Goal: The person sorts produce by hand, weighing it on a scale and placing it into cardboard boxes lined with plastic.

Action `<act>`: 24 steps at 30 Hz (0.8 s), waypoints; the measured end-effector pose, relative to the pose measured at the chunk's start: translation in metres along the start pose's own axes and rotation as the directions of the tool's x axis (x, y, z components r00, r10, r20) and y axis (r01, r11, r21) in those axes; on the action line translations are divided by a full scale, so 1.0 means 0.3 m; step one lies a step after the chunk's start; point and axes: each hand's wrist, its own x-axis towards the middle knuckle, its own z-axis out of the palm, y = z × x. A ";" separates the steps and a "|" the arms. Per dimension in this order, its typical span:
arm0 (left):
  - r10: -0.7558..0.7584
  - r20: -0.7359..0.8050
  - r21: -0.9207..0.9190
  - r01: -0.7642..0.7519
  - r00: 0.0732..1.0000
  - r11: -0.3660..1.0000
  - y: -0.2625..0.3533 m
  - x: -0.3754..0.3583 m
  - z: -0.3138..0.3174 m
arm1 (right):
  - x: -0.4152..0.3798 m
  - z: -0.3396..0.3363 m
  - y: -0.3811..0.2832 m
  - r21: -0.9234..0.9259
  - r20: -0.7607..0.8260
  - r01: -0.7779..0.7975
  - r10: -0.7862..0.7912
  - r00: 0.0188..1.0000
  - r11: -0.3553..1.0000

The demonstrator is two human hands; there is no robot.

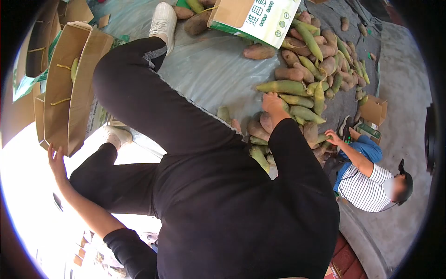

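My left hand is at the lower corner of a tall open cardboard box; its fingers are stretched apart and touch the edge. Inside that box a green radish shows beside yellow cord handles. My right hand is at the near edge of a heap of green radishes and reddish-brown roots. Its fingers are curled against the heap, just below a long green radish; what lies within them is hidden. Another green radish lies right beside its fingertips. A reddish-brown root lies a little farther off.
A white and green printed carton stands at the top by the heap. Plastic sheeting covers the floor around my legs. At the right a co-worker in a striped shirt reaches into the heap. A small open carton lies beyond.
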 end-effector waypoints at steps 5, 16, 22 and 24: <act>0.050 -0.041 -0.053 -0.052 0.998 0.997 -0.023 0.004 -0.004 | -0.014 -0.033 -0.011 0.036 0.035 0.024 -0.025 0.999 0.999; 0.094 -0.096 0.002 -0.094 0.991 0.996 0.033 -0.030 0.023 | -0.023 -0.021 -0.004 -0.193 -0.045 0.122 -0.133 0.990 0.974; 0.148 -0.166 0.069 -0.138 0.975 0.988 0.101 -0.063 0.054 | 0.028 0.044 0.013 0.026 -0.130 0.169 -0.164 0.978 0.985; 0.123 -0.192 0.076 -0.111 0.974 0.991 0.141 -0.086 0.064 | 0.021 0.094 0.015 0.087 -0.194 0.102 -0.083 0.977 0.991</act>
